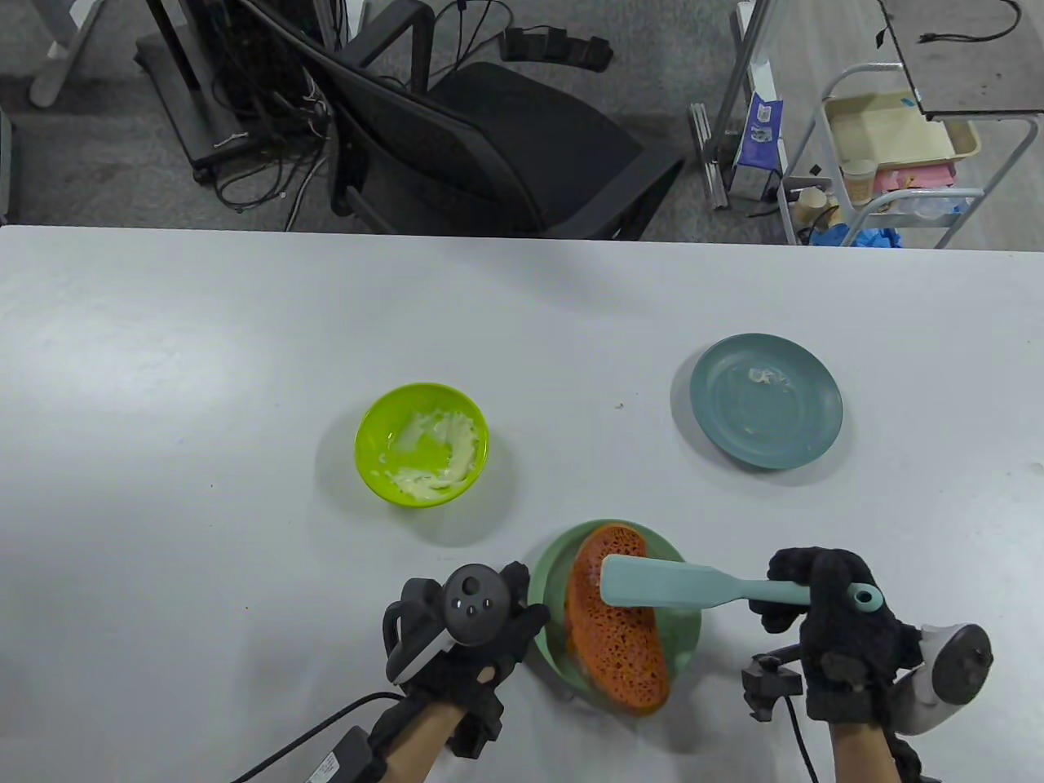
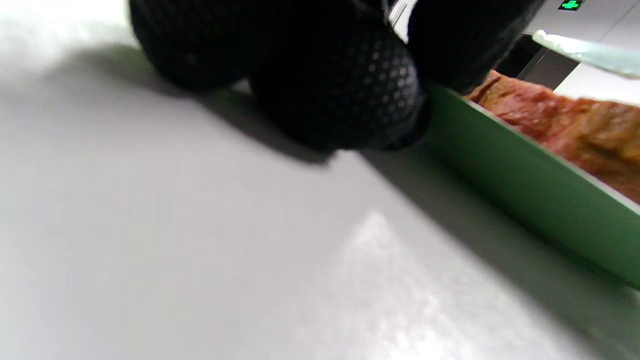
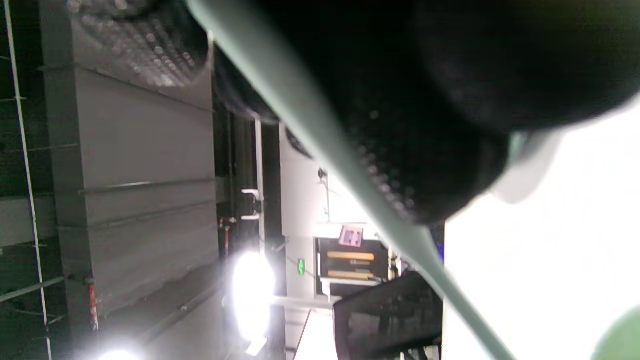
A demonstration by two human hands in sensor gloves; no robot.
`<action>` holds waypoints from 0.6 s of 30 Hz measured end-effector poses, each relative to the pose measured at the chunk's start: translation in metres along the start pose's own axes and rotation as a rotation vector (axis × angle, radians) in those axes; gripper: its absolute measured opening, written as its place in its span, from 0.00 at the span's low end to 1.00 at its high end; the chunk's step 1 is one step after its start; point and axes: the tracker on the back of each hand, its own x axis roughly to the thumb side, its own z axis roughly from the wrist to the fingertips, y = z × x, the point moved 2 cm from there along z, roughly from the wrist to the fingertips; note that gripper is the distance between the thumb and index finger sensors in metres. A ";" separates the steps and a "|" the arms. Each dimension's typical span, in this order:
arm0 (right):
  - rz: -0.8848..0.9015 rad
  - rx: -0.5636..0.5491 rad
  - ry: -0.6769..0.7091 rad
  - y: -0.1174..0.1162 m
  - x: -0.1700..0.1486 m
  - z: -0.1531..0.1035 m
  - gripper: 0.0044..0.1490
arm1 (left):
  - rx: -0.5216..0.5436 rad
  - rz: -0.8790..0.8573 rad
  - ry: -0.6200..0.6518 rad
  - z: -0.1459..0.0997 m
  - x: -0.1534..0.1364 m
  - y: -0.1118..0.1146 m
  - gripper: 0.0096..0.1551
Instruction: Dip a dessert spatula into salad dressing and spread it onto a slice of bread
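Right hand (image 1: 844, 628) gripping spatula (image 1: 693, 589) handle, blade hovering over bread slice (image 1: 616, 624) on green plate (image 1: 545, 587). Left hand (image 1: 465, 632) steadying plate rim; fingers curled, grasp unclear. Dressing bowl (image 1: 422, 445) sitting apart on surface. No dressing visible on bread; spreading apparently remaining.
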 end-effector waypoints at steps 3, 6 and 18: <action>-0.007 0.039 -0.027 -0.009 -0.007 -0.001 0.25 | -0.006 -0.006 0.001 0.000 0.000 0.000 0.37; 0.000 0.048 -0.059 -0.013 -0.013 -0.002 0.25 | -0.008 -0.007 0.002 0.000 -0.001 0.000 0.37; -0.146 -0.066 -0.047 -0.003 -0.007 -0.001 0.24 | -0.014 -0.013 0.003 0.000 -0.001 0.000 0.37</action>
